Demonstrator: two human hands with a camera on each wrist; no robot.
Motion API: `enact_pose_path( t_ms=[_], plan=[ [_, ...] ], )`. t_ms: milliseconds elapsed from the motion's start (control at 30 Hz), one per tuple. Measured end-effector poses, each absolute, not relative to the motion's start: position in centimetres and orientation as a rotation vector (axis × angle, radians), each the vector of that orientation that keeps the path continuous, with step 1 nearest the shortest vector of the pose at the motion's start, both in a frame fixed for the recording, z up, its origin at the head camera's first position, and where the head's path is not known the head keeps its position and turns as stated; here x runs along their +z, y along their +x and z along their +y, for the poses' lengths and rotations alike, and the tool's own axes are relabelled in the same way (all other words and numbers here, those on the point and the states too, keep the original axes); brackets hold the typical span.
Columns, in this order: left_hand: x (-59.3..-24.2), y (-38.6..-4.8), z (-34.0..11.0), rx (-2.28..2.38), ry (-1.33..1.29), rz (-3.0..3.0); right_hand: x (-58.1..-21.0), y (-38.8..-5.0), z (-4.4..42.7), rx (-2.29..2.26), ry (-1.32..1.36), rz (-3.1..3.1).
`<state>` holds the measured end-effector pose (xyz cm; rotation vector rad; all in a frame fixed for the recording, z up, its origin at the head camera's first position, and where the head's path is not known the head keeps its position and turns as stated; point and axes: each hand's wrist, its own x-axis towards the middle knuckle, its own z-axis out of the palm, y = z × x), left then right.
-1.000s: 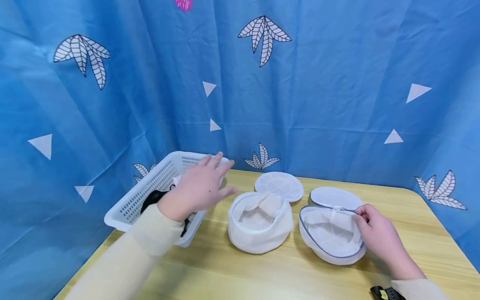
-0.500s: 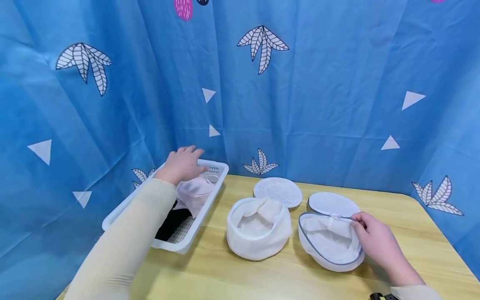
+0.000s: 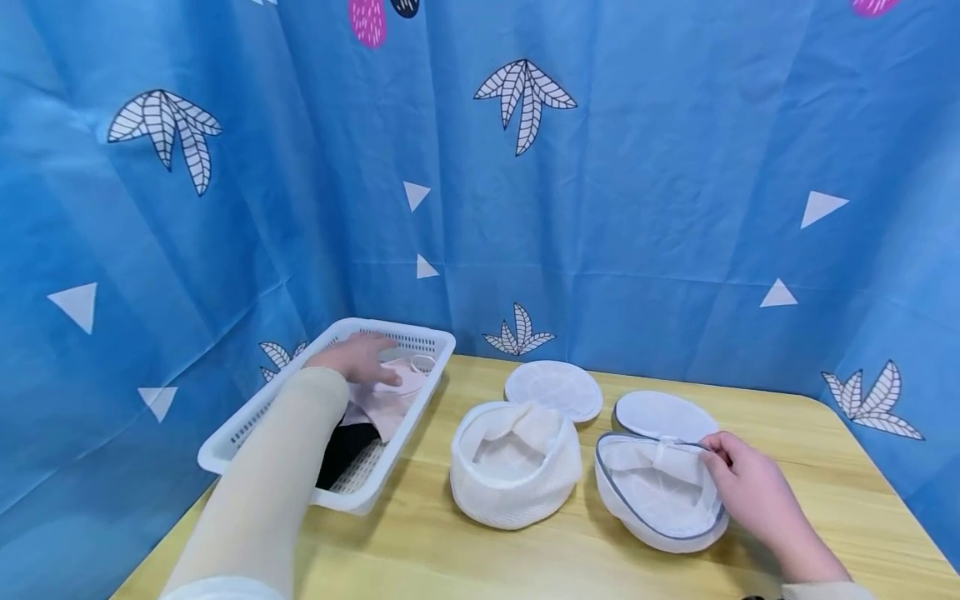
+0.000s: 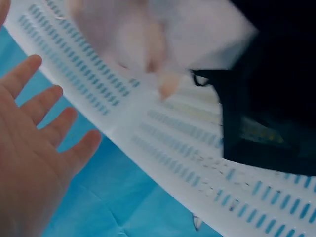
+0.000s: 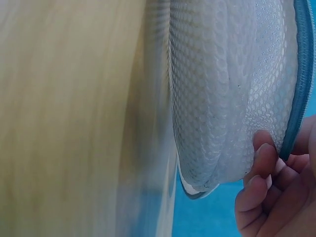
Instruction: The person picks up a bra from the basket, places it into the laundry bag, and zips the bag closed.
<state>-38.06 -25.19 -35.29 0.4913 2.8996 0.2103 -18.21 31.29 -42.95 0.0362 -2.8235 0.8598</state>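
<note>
My left hand (image 3: 362,358) reaches into the white plastic basket (image 3: 375,479), over a pale pink cloth garment (image 3: 401,400) and a black one (image 3: 345,454). In the left wrist view the left fingers (image 4: 81,150) are spread and hold nothing. My right hand (image 3: 757,492) pinches the grey zippered rim of a white mesh laundry bag (image 3: 660,521), whose round lid (image 3: 666,414) lies folded back behind it. The right wrist view shows thumb and fingers (image 5: 264,158) at the bag's zipper edge (image 5: 298,89).
A second white mesh laundry bag (image 3: 517,492) stands between basket and right-hand bag, its lid (image 3: 555,387) flipped back. All rest on a wooden table (image 3: 480,567). A patterned blue curtain (image 3: 637,208) hangs behind and at the sides.
My left hand has moved left and down, from above the basket's right side to inside it over the garments. The right hand keeps its grip on the bag's rim.
</note>
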Motion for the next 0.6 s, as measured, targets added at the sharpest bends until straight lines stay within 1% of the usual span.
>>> enact_pose_path(
  t_ms=[133,233,400,600],
  plan=[
    [-36.3,-38.2,-25.9,0.296,0.403,2.814,-43.1,-18.2,31.2,0.879,0.033,-2.827],
    [-36.5,-37.3,-25.5,0.348,0.289,2.775,-43.0,-18.2,31.1,0.889,0.03,-2.831],
    [-36.2,-35.5,-24.2,0.291,0.201,2.757,-42.9,-18.1,30.9,0.889,0.021,-2.838],
    [-36.6,-35.0,-23.6,0.594,0.021,2.617,-43.1,-18.2,30.9,0.884,0.017,-2.846]
  ],
)
